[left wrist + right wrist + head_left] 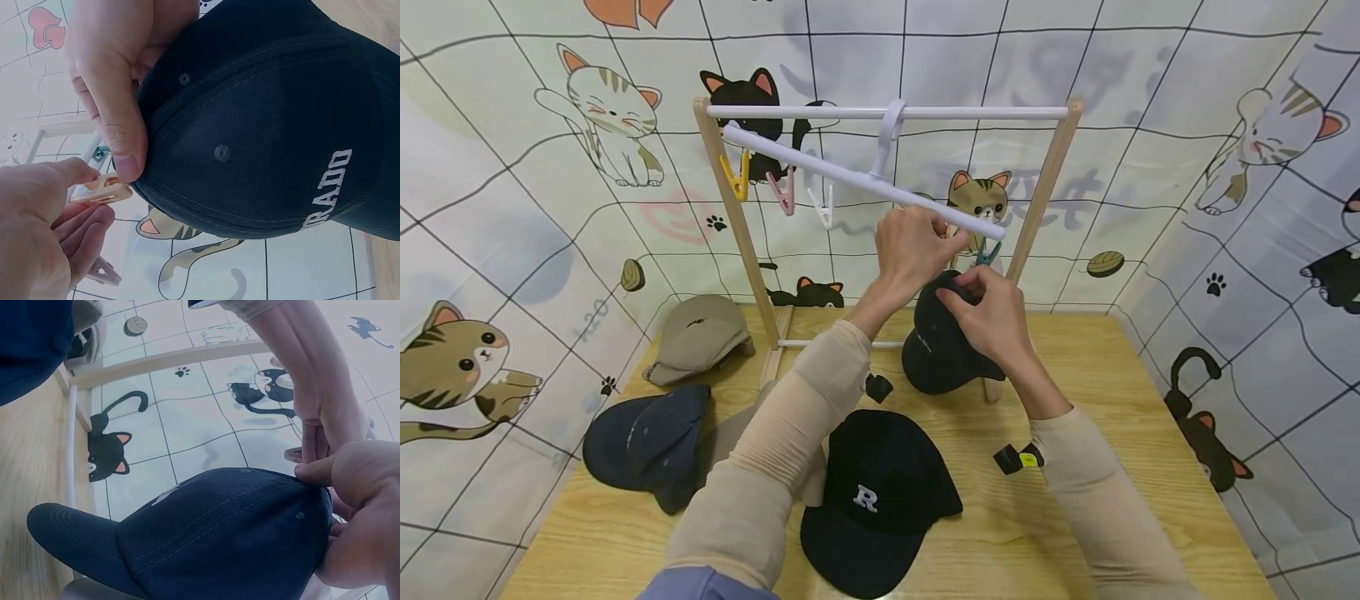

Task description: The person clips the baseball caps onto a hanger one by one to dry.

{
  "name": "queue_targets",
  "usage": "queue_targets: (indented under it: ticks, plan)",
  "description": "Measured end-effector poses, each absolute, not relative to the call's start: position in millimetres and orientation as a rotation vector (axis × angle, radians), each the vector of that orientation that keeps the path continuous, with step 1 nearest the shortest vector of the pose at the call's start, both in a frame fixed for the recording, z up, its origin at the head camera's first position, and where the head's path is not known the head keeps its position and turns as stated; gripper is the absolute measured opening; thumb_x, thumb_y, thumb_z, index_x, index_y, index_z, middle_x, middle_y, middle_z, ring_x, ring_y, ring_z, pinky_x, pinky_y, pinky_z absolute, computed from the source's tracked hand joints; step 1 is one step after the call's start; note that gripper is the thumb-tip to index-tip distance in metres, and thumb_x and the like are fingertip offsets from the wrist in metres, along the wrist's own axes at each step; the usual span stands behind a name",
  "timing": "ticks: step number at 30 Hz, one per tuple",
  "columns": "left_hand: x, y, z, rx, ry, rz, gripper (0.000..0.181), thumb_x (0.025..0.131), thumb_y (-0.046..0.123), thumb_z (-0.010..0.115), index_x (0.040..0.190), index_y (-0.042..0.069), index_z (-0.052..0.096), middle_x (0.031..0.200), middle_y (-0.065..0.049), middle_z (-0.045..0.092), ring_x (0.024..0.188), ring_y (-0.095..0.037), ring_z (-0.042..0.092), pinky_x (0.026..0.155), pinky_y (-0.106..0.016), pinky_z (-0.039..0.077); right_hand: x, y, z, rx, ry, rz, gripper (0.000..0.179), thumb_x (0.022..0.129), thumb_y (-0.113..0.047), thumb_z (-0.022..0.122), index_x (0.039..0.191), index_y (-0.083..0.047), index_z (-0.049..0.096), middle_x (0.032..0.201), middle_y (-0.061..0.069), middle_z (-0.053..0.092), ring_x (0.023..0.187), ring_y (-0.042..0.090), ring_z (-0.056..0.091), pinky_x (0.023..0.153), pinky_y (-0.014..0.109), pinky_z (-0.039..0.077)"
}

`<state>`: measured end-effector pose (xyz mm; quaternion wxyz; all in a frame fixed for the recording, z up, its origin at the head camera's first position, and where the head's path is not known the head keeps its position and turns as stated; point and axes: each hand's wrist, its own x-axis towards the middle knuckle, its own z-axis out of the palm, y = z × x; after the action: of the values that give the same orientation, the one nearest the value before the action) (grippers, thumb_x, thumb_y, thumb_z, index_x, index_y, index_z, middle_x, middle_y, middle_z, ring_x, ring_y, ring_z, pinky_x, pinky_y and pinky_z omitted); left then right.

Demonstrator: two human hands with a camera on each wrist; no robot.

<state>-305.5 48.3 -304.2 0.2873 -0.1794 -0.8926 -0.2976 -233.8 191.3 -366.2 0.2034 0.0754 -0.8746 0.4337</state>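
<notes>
A dark navy cap [934, 354] with white lettering hangs crown up below the low end of a tilted white hanger [850, 175]. My right hand [996, 312] pinches the top of its crown between thumb and fingers. My left hand [913, 246], just under the hanger bar, pinches a peach-coloured clip [106, 189] whose tip meets the crown's edge beside the right thumb. A teal clip [988, 252] hangs near the hanger's low end. Yellow [739, 177], pink [782, 192] and white [822, 207] clips dangle from its raised end.
The hanger hooks over the top bar [985, 112] of a wood-framed rack [1045, 192]. On the wooden table [1120, 383] lie a black cap [880, 492] with an R, a dark blue cap [651, 442] and a tan cap [700, 333]. Another beige piece [726, 433] shows partly behind my left sleeve.
</notes>
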Motion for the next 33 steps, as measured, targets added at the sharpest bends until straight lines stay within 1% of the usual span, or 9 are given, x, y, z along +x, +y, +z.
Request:
queue_targets:
  ticks: [4, 11, 18, 26, 33]
  plan:
    - [-306, 45, -304, -0.464, -2.384, -0.791, 0.045, 0.098, 0.039, 0.083, 0.062, 0.017, 0.069, 0.056, 0.007, 0.050, 0.056, -0.013, 0.045, 0.053, -0.021, 0.024, -237, 189, -367, 0.214, -2.434, 1.216, 0.028, 0.104, -0.023, 0.084, 0.115, 0.001, 0.075, 0.109, 0.025, 0.080, 0.102, 0.041, 0.076, 0.094, 0.055, 0.060]
    - [-307, 44, -304, -0.446, -2.364, -0.803, 0.045, 0.097, 0.034, 0.083, 0.060, 0.018, 0.064, 0.055, 0.007, 0.049, 0.053, -0.012, 0.043, 0.051, -0.021, 0.022, -240, 185, -368, 0.236, -2.406, 1.215, 0.026, 0.102, -0.019, 0.085, 0.113, 0.002, 0.074, 0.106, 0.025, 0.079, 0.098, 0.041, 0.075, 0.089, 0.046, 0.057]
    - [-307, 43, -304, -0.450, -2.358, -0.805, 0.046, 0.097, 0.034, 0.084, 0.059, 0.017, 0.063, 0.055, 0.006, 0.048, 0.052, -0.011, 0.041, 0.051, -0.021, 0.021, -243, 183, -367, 0.246, -2.380, 1.200, 0.024, 0.101, -0.016, 0.085, 0.111, 0.003, 0.075, 0.103, 0.025, 0.080, 0.096, 0.041, 0.076, 0.087, 0.047, 0.057]
    - [-306, 42, -305, -0.460, -2.362, -0.805, 0.045, 0.097, 0.032, 0.083, 0.060, 0.018, 0.062, 0.056, 0.007, 0.049, 0.053, -0.012, 0.043, 0.052, -0.022, 0.024, -245, 184, -365, 0.229, -2.365, 1.191, 0.023, 0.100, -0.015, 0.084, 0.112, 0.003, 0.077, 0.101, 0.025, 0.080, 0.092, 0.040, 0.076, 0.083, 0.042, 0.054]
    - [-306, 41, -305, -0.461, -2.362, -0.812, 0.046, 0.098, 0.033, 0.083, 0.060, 0.017, 0.063, 0.057, 0.006, 0.049, 0.053, -0.012, 0.043, 0.052, -0.021, 0.023, -245, 183, -363, 0.230, -2.358, 1.184, 0.023, 0.100, -0.014, 0.085, 0.112, 0.004, 0.077, 0.101, 0.026, 0.080, 0.091, 0.041, 0.075, 0.083, 0.041, 0.053]
